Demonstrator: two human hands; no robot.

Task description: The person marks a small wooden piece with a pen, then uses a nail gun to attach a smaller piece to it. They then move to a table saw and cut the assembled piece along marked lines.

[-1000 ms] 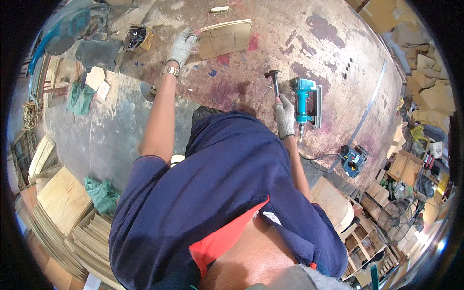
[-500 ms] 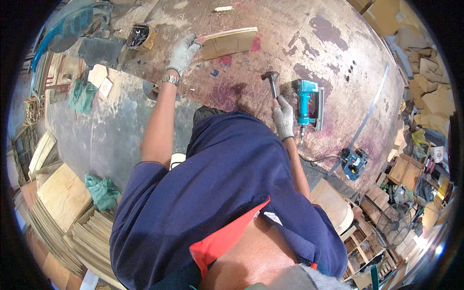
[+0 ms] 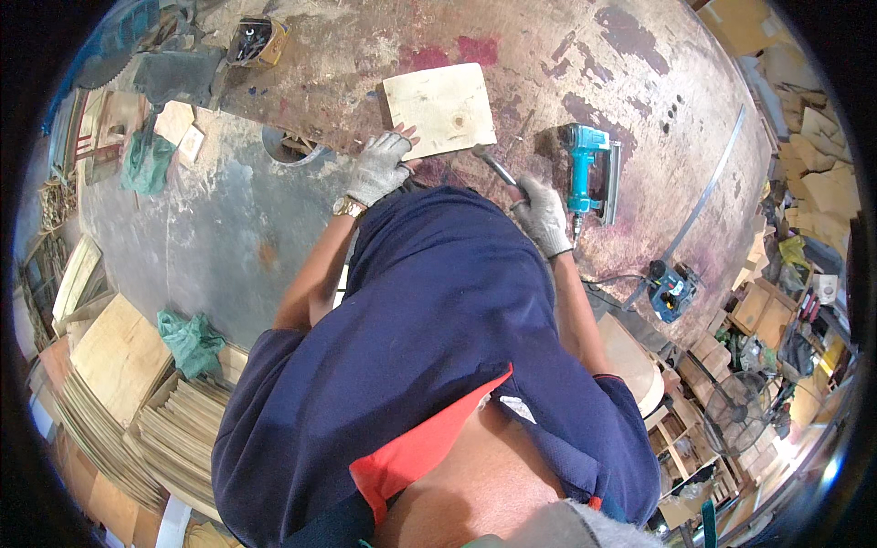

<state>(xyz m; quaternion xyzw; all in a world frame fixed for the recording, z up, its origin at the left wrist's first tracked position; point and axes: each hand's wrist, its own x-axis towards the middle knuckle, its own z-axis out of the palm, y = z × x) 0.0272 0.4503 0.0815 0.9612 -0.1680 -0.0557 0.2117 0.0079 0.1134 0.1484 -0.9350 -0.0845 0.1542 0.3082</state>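
Note:
A pale, roughly square plywood panel with a dark knot lies on the worn tabletop in front of me, its broad face up. My left hand, in a grey knitted glove with bare fingertips, grips the panel's near left edge; its underside fingers are partly hidden. My gloved right hand is closed round the handle of a hammer. The hammer's head is beside the panel's near right corner; whether they touch I cannot tell. To the right of this hand rests a teal pneumatic nail gun.
A blue-black power tool and a long metal strip lie at the right. At the far left are a small box of fasteners and a toothed saw blade. Stacked wooden sheets stand at the lower left.
My left hand has drawn the panel nearer and turned it from standing on edge to broad face up. The hammer has come down and left, its head now beside the panel.

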